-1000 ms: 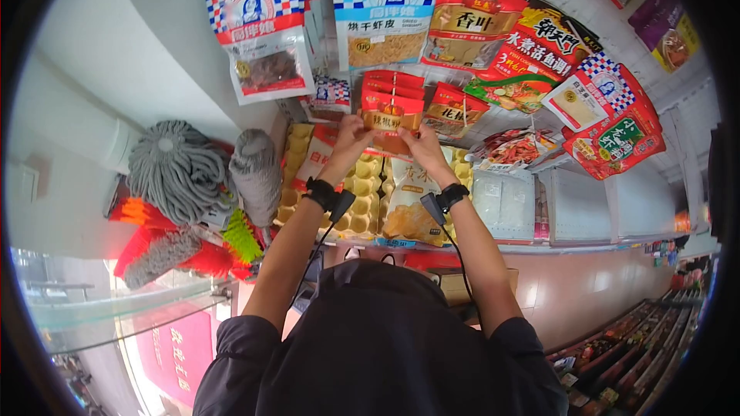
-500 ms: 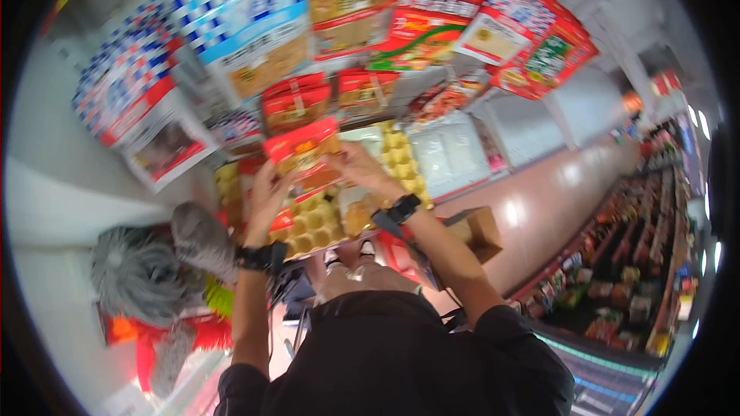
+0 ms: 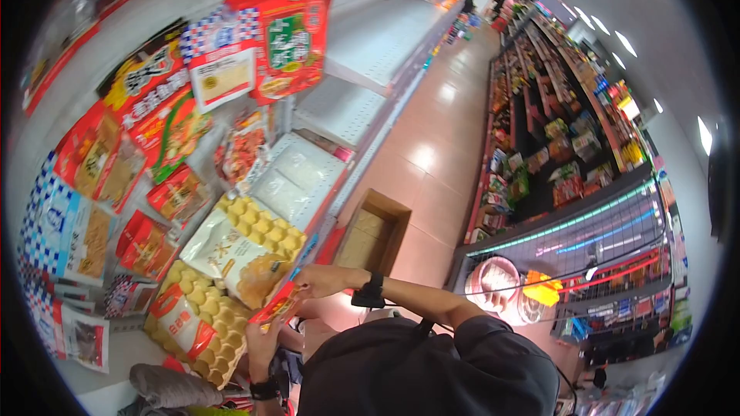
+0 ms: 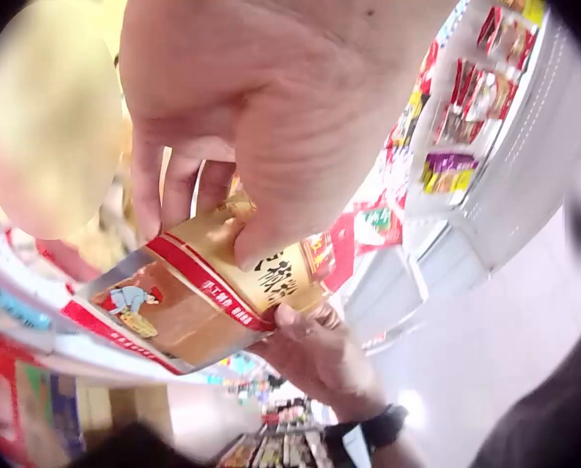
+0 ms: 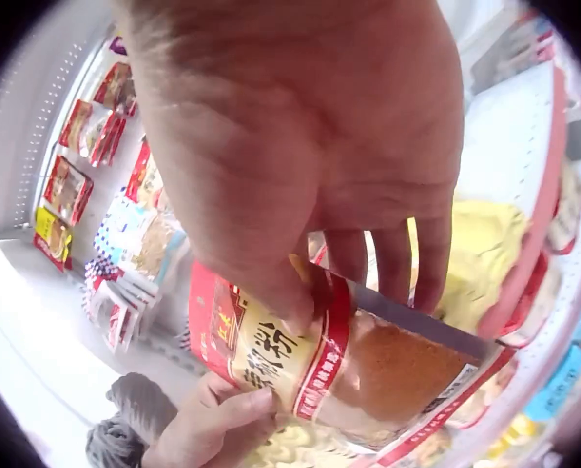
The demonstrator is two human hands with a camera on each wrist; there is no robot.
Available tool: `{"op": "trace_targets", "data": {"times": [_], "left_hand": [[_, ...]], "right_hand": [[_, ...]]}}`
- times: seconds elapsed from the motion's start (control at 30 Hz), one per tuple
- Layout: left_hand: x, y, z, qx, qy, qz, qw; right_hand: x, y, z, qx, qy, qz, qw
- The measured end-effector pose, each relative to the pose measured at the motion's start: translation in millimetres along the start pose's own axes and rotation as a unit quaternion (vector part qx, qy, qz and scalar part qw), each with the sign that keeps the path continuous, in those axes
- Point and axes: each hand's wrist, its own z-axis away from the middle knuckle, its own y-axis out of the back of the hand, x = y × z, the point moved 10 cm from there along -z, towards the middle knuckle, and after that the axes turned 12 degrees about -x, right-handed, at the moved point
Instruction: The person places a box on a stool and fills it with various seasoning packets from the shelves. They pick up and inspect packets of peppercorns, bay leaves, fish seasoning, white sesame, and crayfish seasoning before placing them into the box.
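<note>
Both hands hold a red and gold packet of chili powder (image 3: 276, 304), low in front of the body in the head view. My left hand (image 3: 264, 347) pinches one side of it, thumb on the printed front and fingers behind. The other side is pinched by my right hand (image 3: 324, 281) in the same way. A clear window in the packet (image 5: 398, 361) shows reddish-brown powder in the right wrist view. In the left wrist view a small cartoon figure is printed by the window, and the packet (image 4: 178, 302) lies tilted.
Yellow egg trays (image 3: 266, 223) lie on the shelf beside the hands, with a white and gold bag (image 3: 231, 254) and a red and white bag (image 3: 181, 320) on them. Hanging seasoning packets (image 3: 146, 243) line the panel. An open cardboard box (image 3: 374, 223) stands on the aisle floor.
The packet has come away from the hanging packets, back and down toward the body, held in both hands throughout. The head view has swung right, toward the aisle.
</note>
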Motion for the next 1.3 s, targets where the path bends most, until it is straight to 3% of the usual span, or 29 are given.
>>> {"op": "trace_targets", "data": {"times": [0.07,0.1,0.17,0.23,0.3,0.33,0.4,0.47,0.5,0.53,0.57,0.6,0.63,0.67,0.7,0.73,0.77,0.8,0.83,0.9,0.97,1.0,1.1,1.13,1.27,1.3], "left_hand": [[-11,-56,-32,-0.050,-0.028,0.024,0.998],[-20,-88,-52,-0.087,-0.056,0.048,0.993],[-41,-145,-87,-0.124,-0.014,0.042,0.991],[2,-198,-111,-0.158,-0.129,-0.105,0.973],[-35,-253,-143,-0.180,-0.042,-0.276,0.943],[-40,-274,-159,-0.170,-0.029,-0.270,0.947],[-55,-324,-174,-0.199,0.027,-0.110,0.973],[-16,-356,-188,-0.167,-0.022,0.021,0.986],[-11,-374,-200,-0.173,-0.045,0.160,0.971],[-35,-378,-212,-0.128,-0.057,0.093,0.986],[-56,-385,-211,-0.124,0.015,0.078,0.989],[-75,-392,-218,-0.114,0.002,0.017,0.993],[-68,-405,-204,0.081,-0.288,-0.199,0.933],[-102,-405,-242,-0.039,-0.066,-0.289,0.954],[-51,-392,-228,-0.024,-0.013,-0.246,0.969],[-56,-396,-238,-0.029,-0.034,-0.299,0.953],[-44,-387,-232,0.016,-0.050,-0.237,0.970],[-45,-388,-232,-0.005,0.040,-0.314,0.948],[-43,-380,-232,0.038,0.045,-0.307,0.950],[-39,-369,-235,0.074,0.021,-0.307,0.949],[-38,-360,-239,0.089,-0.001,-0.304,0.948],[-38,-356,-241,0.091,-0.011,-0.301,0.949],[-42,-348,-250,0.073,-0.040,-0.302,0.950],[-44,-347,-254,0.060,-0.047,-0.307,0.949],[-64,-354,-271,-0.020,-0.067,-0.313,0.947],[-73,-343,-265,0.088,-0.118,-0.303,0.941]], "right_hand": [[17,12,60,0.041,-0.089,0.044,0.994],[31,14,90,0.073,-0.093,0.055,0.991],[77,13,148,0.133,-0.124,0.083,0.980],[137,3,209,0.177,-0.157,0.038,0.971],[181,-3,270,0.159,-0.300,-0.051,0.939],[193,-4,288,0.142,-0.298,-0.052,0.942],[206,16,338,0.268,-0.212,-0.133,0.930],[237,46,363,0.228,-0.216,-0.095,0.945],[245,31,376,0.207,-0.230,-0.078,0.948],[243,4,383,0.159,-0.218,-0.099,0.958],[242,24,390,0.200,-0.206,-0.080,0.954],[238,66,378,0.231,-0.176,-0.048,0.956],[249,67,377,0.198,-0.177,-0.034,0.964],[287,67,376,0.210,-0.139,-0.021,0.967],[280,71,378,0.216,-0.094,-0.096,0.967],[253,77,368,0.141,-0.159,-0.078,0.974],[251,77,369,0.155,-0.080,-0.148,0.973],[269,72,372,0.142,-0.106,-0.181,0.967],[285,73,376,0.150,-0.136,-0.208,0.957],[286,74,381,0.070,-0.158,-0.171,0.970],[346,59,400,0.072,-0.240,-0.258,0.933],[333,59,398,0.044,-0.238,-0.244,0.939],[329,69,390,0.014,-0.221,-0.229,0.948],[288,80,378,-0.007,-0.261,-0.116,0.958],[336,99,360,0.037,-0.232,-0.145,0.961],[351,102,355,0.057,-0.236,-0.147,0.959]]}}
